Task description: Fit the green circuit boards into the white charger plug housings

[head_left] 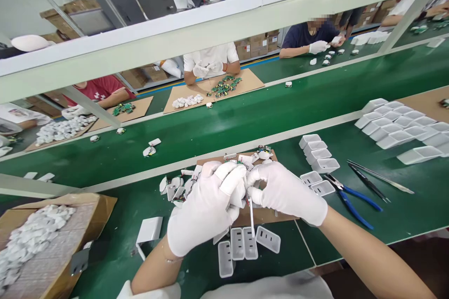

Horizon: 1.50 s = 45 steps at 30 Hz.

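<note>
Both my hands wear white gloves and meet over a cardboard sheet (259,216) on the green bench. My left hand (206,205) has its fingers curled round a white plastic part (238,194). My right hand (284,191) pinches at the same spot, its fingertips close to that part; what they grip is too small to make out. A thin white strip (251,217) hangs down below the fingertips. White parts and small circuit boards (178,187) lie piled beside and behind my left hand. Several white open cases (237,243) sit just below the hands.
Blue-handled pliers (354,198) and tweezers (380,176) lie to the right, near rows of white cases (396,124). A cardboard box (94,224) of white parts stands at the left. Beyond runs a green conveyor (245,112), with people working behind it under a shelf (210,23).
</note>
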Motion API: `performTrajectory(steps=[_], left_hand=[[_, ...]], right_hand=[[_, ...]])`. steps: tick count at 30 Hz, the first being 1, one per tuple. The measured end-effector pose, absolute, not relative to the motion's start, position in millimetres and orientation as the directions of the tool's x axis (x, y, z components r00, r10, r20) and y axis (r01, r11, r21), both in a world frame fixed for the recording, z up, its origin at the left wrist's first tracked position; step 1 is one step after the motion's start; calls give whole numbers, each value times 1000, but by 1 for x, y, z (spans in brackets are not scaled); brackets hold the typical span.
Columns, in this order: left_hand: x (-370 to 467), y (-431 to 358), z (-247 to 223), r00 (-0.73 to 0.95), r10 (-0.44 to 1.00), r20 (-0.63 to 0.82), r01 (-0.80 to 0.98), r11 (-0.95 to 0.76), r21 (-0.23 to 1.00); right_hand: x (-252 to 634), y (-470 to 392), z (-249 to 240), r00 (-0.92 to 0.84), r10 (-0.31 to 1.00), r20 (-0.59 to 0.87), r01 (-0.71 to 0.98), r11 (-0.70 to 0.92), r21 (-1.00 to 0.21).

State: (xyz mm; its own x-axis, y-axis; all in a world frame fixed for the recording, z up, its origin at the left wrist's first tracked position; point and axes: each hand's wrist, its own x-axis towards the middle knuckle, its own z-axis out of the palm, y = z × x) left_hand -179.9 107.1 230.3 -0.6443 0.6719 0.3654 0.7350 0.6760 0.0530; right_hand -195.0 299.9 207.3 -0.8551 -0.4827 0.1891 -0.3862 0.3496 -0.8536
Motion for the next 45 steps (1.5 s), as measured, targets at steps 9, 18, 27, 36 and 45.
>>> performTrajectory(steps=[9,18,27,36,45], left_hand=[[-181,107,227,-626,681,379,750,659,53],[-178,108,223,-632,692,349,765,630,135],[-180,105,218,-582,672,458,796,586,151],[-181,106,209,-458,706,540,852,521,42],[-180,105,199,-573,634,519,819,462,340]], right_hand=[[-196,299,208,-884,-387,261,-410,378,-830],[-193,296,208,-906,-316,282,-387,349,-853],[-191,310,208,-863,-505,22,-160,232,-959],[-193,290,206,-796,-603,-45,45,15,-999],[-180,288,196,-859,-511,33,-15,-39,-999]])
